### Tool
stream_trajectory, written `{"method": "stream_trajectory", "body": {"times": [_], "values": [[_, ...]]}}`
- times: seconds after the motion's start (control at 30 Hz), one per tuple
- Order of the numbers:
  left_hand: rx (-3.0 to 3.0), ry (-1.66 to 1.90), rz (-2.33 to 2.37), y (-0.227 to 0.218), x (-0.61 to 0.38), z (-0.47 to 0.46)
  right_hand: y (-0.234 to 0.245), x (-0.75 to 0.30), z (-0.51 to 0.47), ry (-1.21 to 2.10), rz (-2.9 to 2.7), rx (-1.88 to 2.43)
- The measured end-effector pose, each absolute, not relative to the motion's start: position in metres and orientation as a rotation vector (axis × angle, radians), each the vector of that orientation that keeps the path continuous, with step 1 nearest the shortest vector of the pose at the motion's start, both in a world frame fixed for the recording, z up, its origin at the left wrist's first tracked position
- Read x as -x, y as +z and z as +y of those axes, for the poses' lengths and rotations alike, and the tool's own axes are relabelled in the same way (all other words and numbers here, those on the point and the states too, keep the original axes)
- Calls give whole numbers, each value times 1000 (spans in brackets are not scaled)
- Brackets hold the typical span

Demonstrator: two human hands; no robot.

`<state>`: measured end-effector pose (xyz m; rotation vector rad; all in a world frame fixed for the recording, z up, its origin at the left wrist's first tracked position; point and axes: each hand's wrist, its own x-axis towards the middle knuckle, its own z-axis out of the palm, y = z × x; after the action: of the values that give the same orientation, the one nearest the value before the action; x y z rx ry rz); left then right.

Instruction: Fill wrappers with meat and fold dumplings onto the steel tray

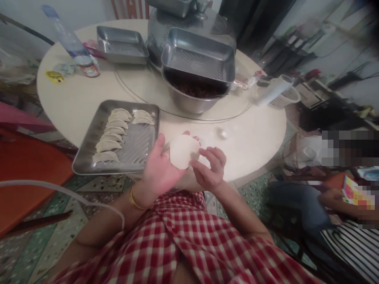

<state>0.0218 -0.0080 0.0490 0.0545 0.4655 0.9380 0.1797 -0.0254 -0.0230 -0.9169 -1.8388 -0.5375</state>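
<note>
A round white dumpling wrapper [182,152] lies flat on the upturned palm of my left hand [161,169], fingers stretched out beneath it. My right hand [211,167] is at the wrapper's right edge, thumb and forefinger bent and apart; whether they touch it is hard to tell. Left of my hands, a metal tray [134,148] holds several folded dumplings [114,130], a long row and two more to its right. Beyond my hands stands a metal bowl [194,103] of dark filling [194,90], partly covered by an empty metal tray [198,55] resting on its rim.
A glass turntable [142,96] carries the bowl and another metal tray [122,47]. A small white lump [221,133] sits on the table right of the bowl. At left are a jar [89,69] and bottle [66,37]; at right, a basket [286,96] and a seated person [302,201].
</note>
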Motion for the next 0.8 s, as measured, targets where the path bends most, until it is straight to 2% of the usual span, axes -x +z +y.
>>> {"method": "stream_trajectory", "body": {"times": [0.2,0.33,0.4,0.57,0.8], "values": [[-34,914,423,39,-19,-6,-18,-190,-31,-514,-1894,930],[-37,906,383,37,-17,-2,0,-233,-18,-506,-1749,1100],[-21,890,380,40,-17,1,14,-260,1,-407,-1619,1235],[-3,861,419,54,-19,7,50,-295,79,154,-1558,1588],[32,915,504,55,-16,14,70,-280,152,241,-1781,1576]]}}
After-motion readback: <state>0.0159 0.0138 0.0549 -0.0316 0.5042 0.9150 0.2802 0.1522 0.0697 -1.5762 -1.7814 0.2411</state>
